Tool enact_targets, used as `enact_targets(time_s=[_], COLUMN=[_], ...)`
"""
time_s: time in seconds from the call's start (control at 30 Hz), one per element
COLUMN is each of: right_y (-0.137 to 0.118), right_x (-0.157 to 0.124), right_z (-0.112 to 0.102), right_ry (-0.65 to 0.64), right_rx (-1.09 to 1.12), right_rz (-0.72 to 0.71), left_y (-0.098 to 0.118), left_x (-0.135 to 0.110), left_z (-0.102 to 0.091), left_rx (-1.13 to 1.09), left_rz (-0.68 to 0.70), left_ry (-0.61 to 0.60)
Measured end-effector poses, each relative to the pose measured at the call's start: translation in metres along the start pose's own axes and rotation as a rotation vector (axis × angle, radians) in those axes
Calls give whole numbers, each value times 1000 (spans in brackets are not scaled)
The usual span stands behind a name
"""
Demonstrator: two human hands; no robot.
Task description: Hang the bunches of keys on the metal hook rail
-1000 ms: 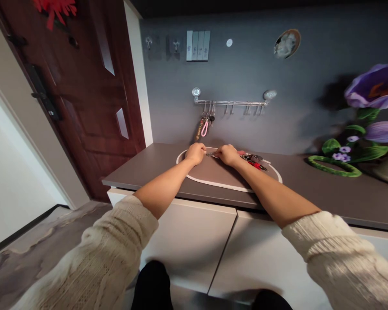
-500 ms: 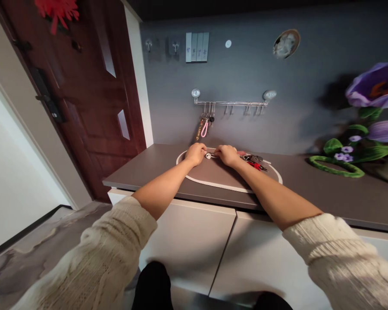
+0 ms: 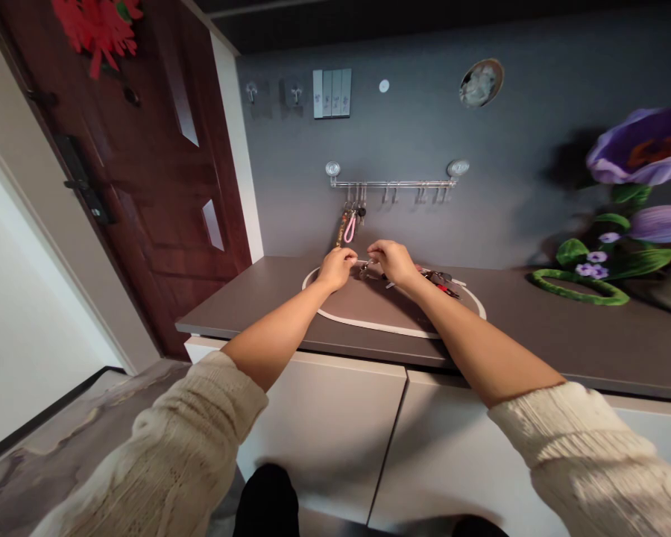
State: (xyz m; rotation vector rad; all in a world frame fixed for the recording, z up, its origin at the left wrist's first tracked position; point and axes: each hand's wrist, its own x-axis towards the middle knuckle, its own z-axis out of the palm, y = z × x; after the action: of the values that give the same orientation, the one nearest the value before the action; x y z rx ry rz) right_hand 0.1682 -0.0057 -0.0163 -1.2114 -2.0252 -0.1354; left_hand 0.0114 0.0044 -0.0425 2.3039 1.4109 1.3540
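Just above the frame's centre, a small metal key ring [image 3: 364, 267] sits between both hands over the oval mat [image 3: 369, 317] on the surface [image 3: 537, 328]. The left hand [image 3: 335, 267] and right hand [image 3: 392, 259] pinch it with closed fingers, seemingly working it apart; the next move needs a steady hold. Since the earlier frame, both hands have lifted slightly off the mat.

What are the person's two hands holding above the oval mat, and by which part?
A small bunch of keys, pinched between the left hand and the right hand. The exact part under each grip is too small to tell.
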Motion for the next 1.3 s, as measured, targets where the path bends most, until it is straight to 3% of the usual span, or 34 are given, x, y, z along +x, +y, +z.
enact_targets(time_s=[0.3,0.43,0.63,1.07,1.3], right_y=[-9,-8,-8,-8,2], right_x=[0,0,0,1,3], right_z=[-11,-12,-12,-9,-4], right_ry=[120,163,213,213,213], right_rx=[131,164,229,457,625], right_rz=[16,16,28,156,247], left_y=[5,9,12,24,24], left_x=[-3,-4,-3,-11,-10], left_z=[0,-1,-5,-13,-17], left_rx=[-184,-224,-78,197,169], left_rz=[70,65,211,362,323], left_ry=[-109,-86,-6,-32,35])
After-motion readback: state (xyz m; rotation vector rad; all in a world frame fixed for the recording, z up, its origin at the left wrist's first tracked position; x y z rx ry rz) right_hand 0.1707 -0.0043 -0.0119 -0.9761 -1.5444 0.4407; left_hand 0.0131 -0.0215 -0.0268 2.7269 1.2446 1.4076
